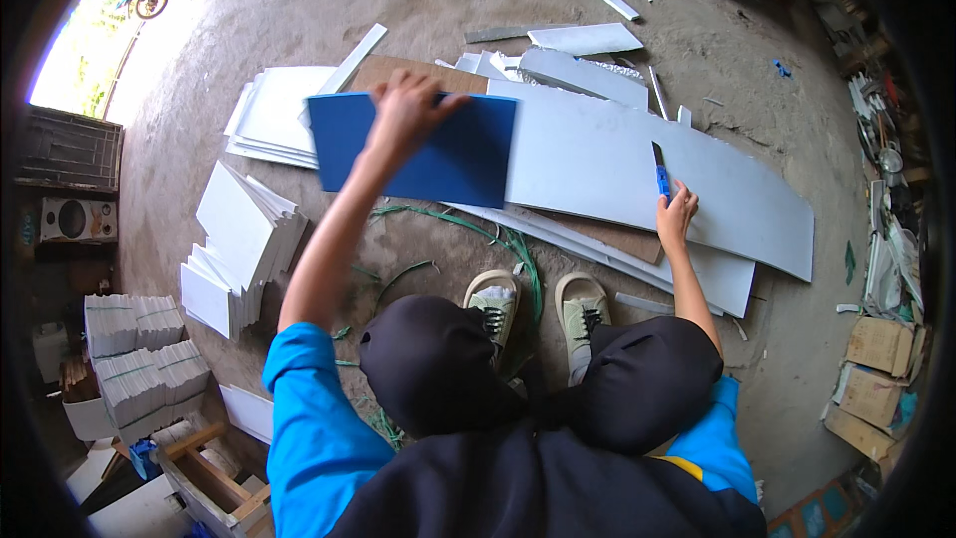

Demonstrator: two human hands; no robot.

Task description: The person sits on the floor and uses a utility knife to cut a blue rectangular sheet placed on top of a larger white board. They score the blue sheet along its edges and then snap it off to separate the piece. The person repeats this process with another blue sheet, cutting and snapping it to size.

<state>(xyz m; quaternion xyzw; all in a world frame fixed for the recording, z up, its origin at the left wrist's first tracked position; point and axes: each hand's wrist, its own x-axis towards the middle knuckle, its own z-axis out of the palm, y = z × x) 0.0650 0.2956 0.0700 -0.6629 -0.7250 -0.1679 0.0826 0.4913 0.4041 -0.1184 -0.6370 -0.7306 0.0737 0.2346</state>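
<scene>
A flat blue panel [438, 154] lies partly over a long white sheet [647, 169] on the floor. A blue knife [661, 177] stands blade-up on the sheet.

Matt blue plastic panel [418, 147], smooth grey sheet [637, 164]; blue plastic-handled knife [661, 177], rough concrete floor [329, 0]

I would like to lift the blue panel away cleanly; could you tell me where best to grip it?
Probably its far long edge, from above, where the left hand already rests: the blue panel lies flat on the white sheet, so fingers can curl over that free edge.
</scene>
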